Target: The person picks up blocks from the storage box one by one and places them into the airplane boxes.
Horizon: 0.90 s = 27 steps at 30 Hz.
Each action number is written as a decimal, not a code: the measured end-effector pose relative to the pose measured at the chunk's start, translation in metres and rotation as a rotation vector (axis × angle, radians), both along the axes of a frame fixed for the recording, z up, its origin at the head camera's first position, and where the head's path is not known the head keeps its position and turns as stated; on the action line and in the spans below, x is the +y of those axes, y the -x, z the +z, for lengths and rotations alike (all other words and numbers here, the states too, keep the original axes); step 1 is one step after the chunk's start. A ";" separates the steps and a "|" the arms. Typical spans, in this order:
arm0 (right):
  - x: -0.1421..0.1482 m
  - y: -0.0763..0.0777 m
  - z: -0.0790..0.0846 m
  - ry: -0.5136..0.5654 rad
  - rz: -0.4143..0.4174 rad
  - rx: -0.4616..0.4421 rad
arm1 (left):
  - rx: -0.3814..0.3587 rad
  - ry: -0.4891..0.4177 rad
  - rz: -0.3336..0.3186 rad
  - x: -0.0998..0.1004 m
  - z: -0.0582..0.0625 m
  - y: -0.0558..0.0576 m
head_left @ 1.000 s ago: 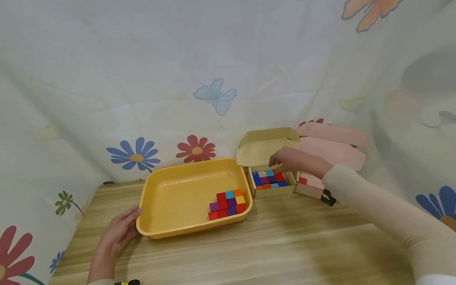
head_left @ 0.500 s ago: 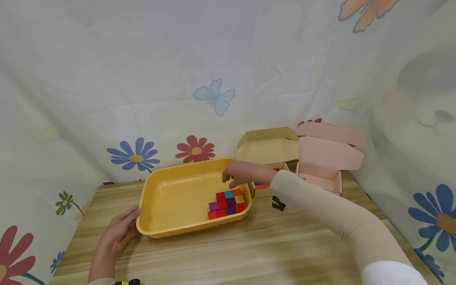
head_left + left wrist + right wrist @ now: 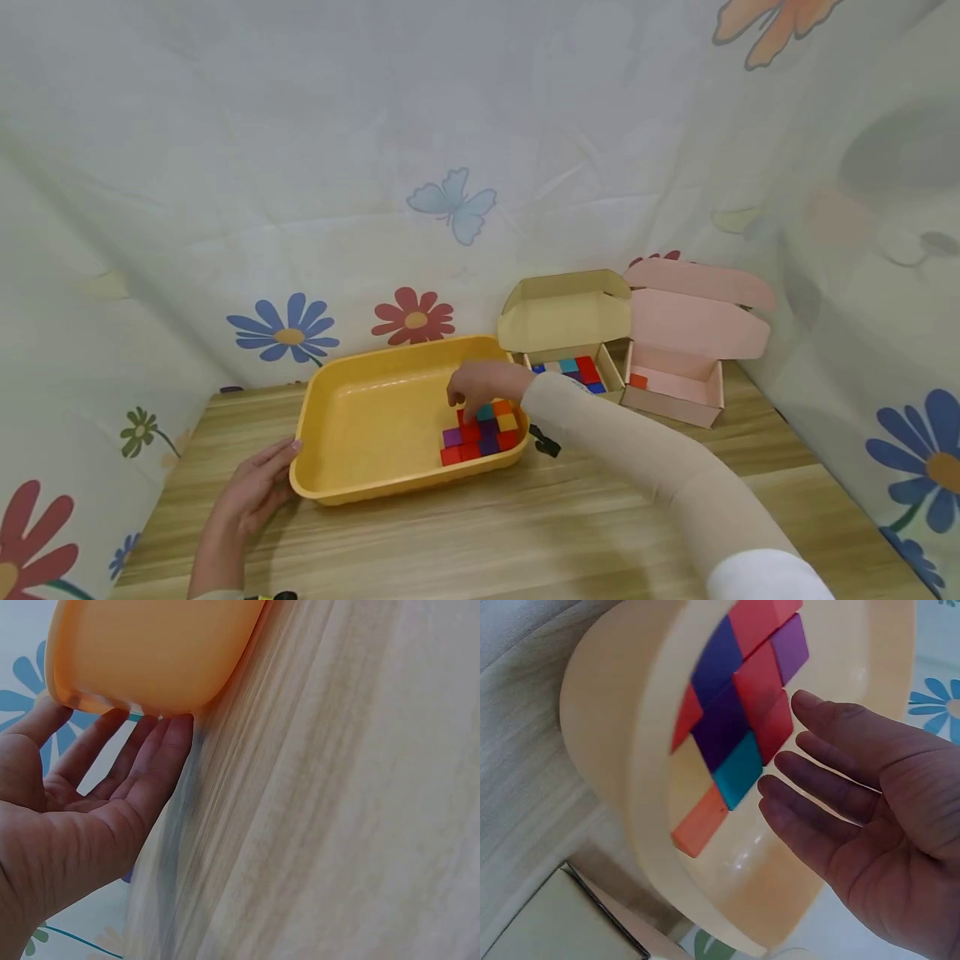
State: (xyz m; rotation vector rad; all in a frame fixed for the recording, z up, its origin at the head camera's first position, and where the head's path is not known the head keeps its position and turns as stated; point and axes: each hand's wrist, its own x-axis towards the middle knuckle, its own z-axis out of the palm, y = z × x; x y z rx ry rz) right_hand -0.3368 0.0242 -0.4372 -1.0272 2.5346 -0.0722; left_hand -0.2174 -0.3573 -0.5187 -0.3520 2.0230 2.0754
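Note:
A yellow tray (image 3: 375,417) stands on the table, with several coloured cubes grouped at its right end. My left hand (image 3: 258,487) touches the tray's left end with fingertips at the wall, as the left wrist view also shows. Inside the tray, my right hand (image 3: 483,385) is low over the cubes. The right wrist view shows its fingers extended beside a red cube (image 3: 776,727) and close to a teal cube (image 3: 739,772). Nothing shows between thumb and fingers; whether the fingertips touch the red cube I cannot tell.
Right of the tray, an open tan box (image 3: 611,392) holds several coloured cubes, partly hidden by the sleeve. Beside it is an open pink box (image 3: 678,408) with an orange-red cube (image 3: 638,381) in its left corner. A flowered cloth (image 3: 337,208) hangs behind the table (image 3: 450,542).
My right hand has moved left from above the tan box into the tray and down to the cubes. My left hand has stayed at the tray's left end.

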 end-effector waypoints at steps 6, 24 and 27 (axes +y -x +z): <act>-0.007 0.001 -0.010 -0.023 -0.029 -0.059 | 0.007 0.002 -0.005 0.000 0.000 -0.002; -0.012 -0.009 -0.006 0.051 -0.056 -0.073 | -0.008 0.002 -0.002 0.001 -0.001 0.001; -0.013 -0.012 -0.005 0.024 -0.001 0.006 | -0.001 0.003 -0.003 0.000 0.000 0.001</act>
